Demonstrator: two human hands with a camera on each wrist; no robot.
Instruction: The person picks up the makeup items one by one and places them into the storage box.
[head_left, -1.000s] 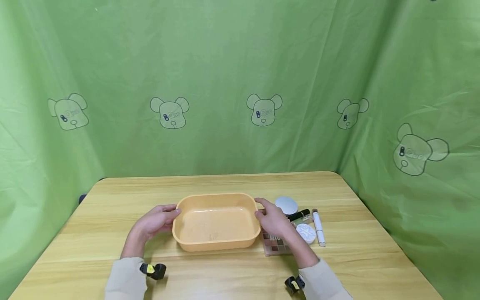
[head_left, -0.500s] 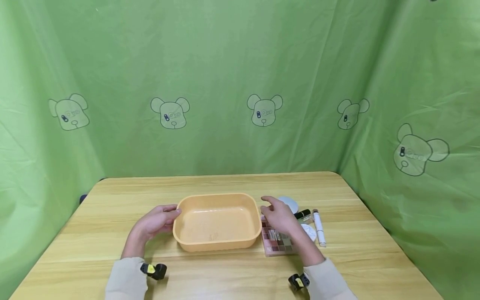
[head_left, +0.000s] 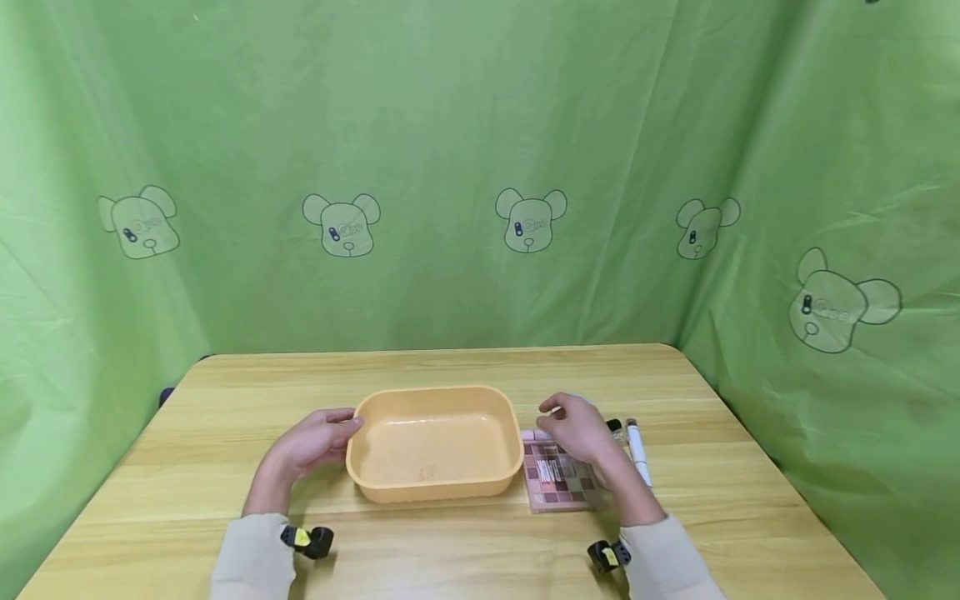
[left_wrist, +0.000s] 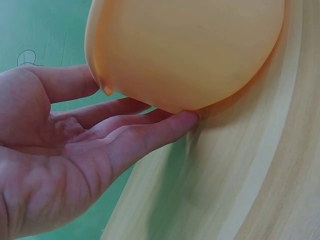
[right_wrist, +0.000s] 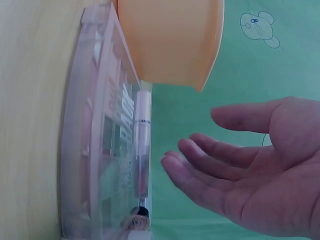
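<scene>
An orange plastic basin sits mid-table. At its left end, my left hand holds it, the thumb on the rim and the fingers against the outer wall, as the left wrist view shows. My right hand hovers above the makeup items right of the basin, fingers loosely bent and holding nothing. Below it lies a pink-edged eyeshadow palette with a clear lid. Beyond the palette in the right wrist view is a slim pink tube. The right hand covers most of the other cosmetics.
A white stick with a brown end lies to the right of the right hand, beside a black cap. The wooden table ends at a green curtain behind and at both sides.
My right hand has let go of the basin's right rim and moved right over the cosmetics, uncovering more of the palette. The left hand and basin have hardly moved.
</scene>
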